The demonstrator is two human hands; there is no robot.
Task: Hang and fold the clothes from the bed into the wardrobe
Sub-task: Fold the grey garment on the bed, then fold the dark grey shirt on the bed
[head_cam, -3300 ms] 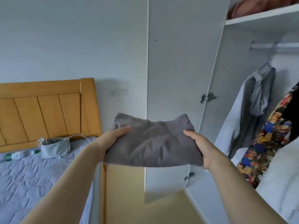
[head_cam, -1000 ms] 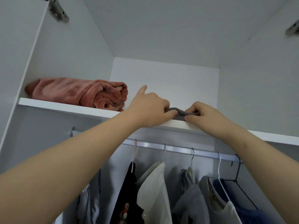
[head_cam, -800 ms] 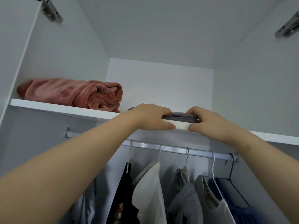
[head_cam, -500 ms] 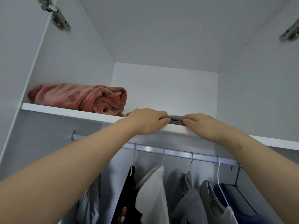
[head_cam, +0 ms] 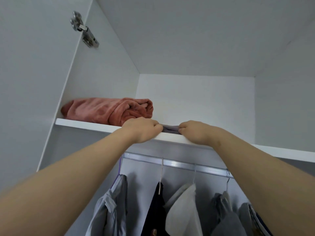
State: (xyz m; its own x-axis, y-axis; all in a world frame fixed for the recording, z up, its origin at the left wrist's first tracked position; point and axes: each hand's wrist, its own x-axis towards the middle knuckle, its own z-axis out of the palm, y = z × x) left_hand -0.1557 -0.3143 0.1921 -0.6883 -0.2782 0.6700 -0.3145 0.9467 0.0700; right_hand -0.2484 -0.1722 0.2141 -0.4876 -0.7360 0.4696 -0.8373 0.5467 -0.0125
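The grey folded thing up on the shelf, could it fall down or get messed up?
It might. The folded grey garment sits right at the front edge of the top shelf, so it could slide off once the left hand and right hand let go. Both hands bunch it between them, which may spoil the fold. Pushed sideways, it could crowd the pink blanket beside it.
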